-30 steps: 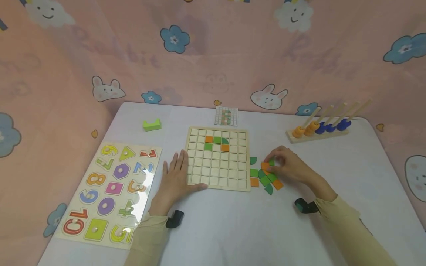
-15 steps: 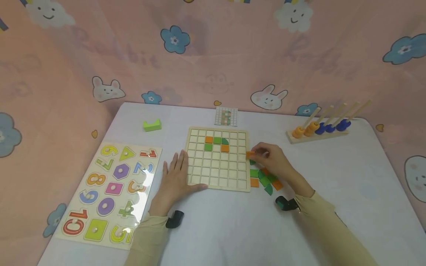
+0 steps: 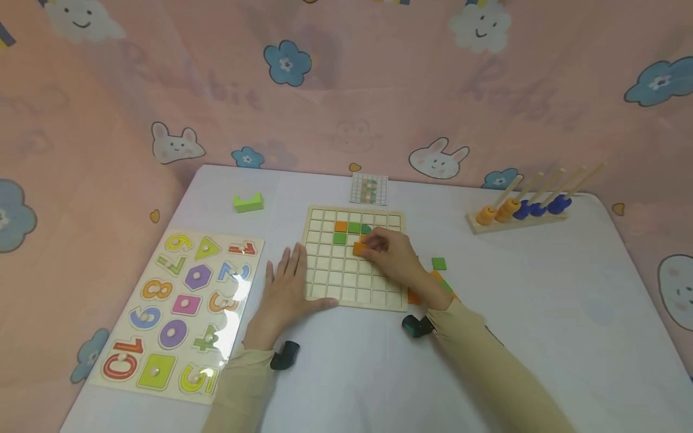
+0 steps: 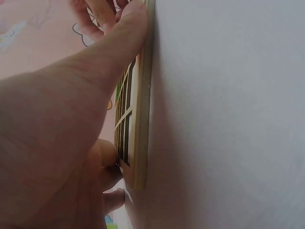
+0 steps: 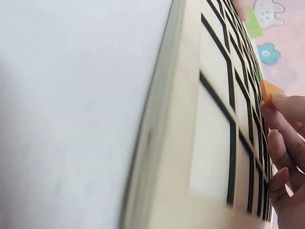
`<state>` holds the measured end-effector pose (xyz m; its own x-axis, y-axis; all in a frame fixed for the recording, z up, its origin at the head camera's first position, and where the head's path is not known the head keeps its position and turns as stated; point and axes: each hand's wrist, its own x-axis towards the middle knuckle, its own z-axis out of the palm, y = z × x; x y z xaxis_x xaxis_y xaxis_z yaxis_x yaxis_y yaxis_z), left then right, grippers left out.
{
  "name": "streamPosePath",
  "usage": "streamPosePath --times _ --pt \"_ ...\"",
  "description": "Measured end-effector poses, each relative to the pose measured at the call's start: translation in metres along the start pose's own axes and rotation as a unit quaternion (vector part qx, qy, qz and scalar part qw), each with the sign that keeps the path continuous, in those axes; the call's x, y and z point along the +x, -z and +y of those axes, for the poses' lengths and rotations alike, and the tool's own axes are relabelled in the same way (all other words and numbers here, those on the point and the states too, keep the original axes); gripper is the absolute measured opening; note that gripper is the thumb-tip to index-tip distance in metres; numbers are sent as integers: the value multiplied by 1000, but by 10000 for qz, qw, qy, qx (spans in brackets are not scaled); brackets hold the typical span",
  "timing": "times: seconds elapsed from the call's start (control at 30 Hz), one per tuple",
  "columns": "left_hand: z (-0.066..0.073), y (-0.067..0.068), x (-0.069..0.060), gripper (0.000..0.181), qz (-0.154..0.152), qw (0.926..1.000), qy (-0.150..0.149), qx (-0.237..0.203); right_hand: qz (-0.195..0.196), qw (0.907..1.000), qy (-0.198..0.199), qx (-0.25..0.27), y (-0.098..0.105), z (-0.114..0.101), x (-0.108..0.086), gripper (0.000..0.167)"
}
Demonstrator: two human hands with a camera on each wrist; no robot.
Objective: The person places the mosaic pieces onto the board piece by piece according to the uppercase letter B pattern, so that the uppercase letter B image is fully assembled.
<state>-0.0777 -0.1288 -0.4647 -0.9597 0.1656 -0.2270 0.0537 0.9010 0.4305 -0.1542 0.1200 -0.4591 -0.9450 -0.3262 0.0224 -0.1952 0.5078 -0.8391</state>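
Note:
A wooden grid board [image 3: 357,288] lies mid-table with a few orange and green tiles set in its upper cells. My right hand [image 3: 394,255] is over the board and pinches an orange square tile [image 3: 359,248] between thumb and fingertips; the right wrist view shows this orange tile [image 5: 270,90] just at the grid. My left hand [image 3: 284,294] rests along the board's left side, fingers straight, thumb at the lower edge. In the left wrist view the thumb of the left hand [image 4: 62,105] lies against the board's edge [image 4: 142,119].
Loose tiles [image 3: 439,263] lie right of the board, partly hidden by the right forearm. A small pattern card [image 3: 369,189] is behind it. At left are a number puzzle [image 3: 178,313] and a green block [image 3: 248,203]; a bead stacker [image 3: 520,210] stands at back right.
My right hand has picked an orange tile from the loose pile and carried it left over the board. A green square tile lies apart from the pile. The left hand has stayed put.

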Motion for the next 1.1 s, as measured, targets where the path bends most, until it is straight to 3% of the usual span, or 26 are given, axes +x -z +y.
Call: streamPosePath --times 0.17,0.5,0.9,1.1 --pt "0 0 0 135 -45 10000 8 42 -82 9999 110 78 -13 -8 8 16" --pt "-1 1 0 136 -24 10000 2 -5 -118 9999 -86 -20 -29 -15 14 17" --pt "-1 1 0 136 4 10000 6 -34 -222 9989 -97 -412 -33 -16 17 17" --pt "0 1 0 135 12 10000 -11 -68 -168 9987 129 -464 -22 -13 6 15"
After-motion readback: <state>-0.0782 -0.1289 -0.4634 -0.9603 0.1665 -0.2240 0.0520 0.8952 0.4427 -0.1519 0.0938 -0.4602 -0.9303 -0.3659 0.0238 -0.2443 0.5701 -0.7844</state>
